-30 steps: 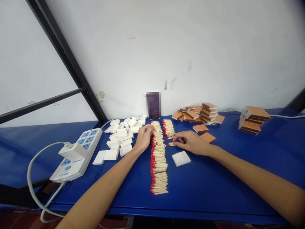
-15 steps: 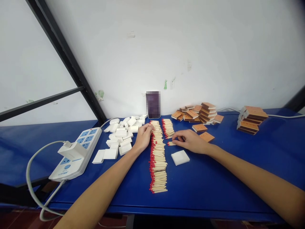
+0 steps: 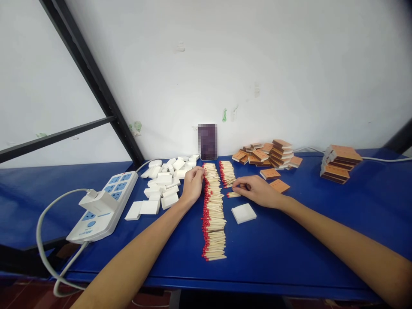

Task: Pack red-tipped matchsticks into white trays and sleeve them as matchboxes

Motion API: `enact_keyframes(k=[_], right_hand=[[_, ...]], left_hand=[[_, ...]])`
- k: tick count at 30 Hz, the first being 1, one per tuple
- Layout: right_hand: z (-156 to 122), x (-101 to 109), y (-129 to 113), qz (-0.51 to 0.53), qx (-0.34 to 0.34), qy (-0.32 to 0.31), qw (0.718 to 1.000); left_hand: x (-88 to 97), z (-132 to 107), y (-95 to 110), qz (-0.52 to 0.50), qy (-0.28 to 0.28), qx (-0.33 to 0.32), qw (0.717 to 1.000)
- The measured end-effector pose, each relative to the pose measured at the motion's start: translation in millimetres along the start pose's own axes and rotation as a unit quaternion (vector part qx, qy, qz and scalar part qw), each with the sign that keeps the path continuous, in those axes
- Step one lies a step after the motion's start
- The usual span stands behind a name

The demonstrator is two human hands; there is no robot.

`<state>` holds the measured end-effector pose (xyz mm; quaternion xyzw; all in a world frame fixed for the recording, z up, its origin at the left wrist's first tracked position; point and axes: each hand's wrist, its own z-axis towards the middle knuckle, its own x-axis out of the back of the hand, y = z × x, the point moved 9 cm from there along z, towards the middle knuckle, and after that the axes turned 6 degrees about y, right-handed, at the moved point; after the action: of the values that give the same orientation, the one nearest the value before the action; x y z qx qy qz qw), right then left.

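A long row of red-tipped matches [image 3: 213, 214] runs down the middle of the blue table [image 3: 289, 249]. My left hand [image 3: 192, 185] rests curled against the row's left side near its far end, fingertips on the matches. A shorter pile of matches [image 3: 227, 172] lies to the right of the row. My right hand [image 3: 256, 190] is curled on the table beside that pile, fingertips pinched at a few loose matches [image 3: 233, 195]. A white inner matchbox tray [image 3: 243, 213] lies just in front of my right hand.
Several white trays [image 3: 164, 184] are heaped at the left, next to a white power strip [image 3: 103, 206] with a plug and cable. Orange matchbox sleeves [image 3: 270, 154] are piled at the back right, another stack [image 3: 341, 163] further right. A dark card [image 3: 207, 141] leans on the wall.
Both hands stay almost where they were. My left fingertips have shifted slightly along the far end of the match row; the right fingers keep fiddling at the loose matches.
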<state>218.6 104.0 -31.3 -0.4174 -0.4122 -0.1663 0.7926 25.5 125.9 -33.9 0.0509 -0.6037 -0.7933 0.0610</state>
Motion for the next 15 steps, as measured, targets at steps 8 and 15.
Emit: enact_keyframes(k=[8,15], right_hand=[[0.9,0.9,-0.3,-0.032,0.024,0.024,0.999],[-0.5,1.1,-5.5,-0.045,0.032,0.016,0.998]], left_hand=[[0.0,0.7,-0.5,0.011,-0.004,-0.010,1.000],[-1.1,0.5,-0.3,0.007,-0.007,-0.008,1.000]])
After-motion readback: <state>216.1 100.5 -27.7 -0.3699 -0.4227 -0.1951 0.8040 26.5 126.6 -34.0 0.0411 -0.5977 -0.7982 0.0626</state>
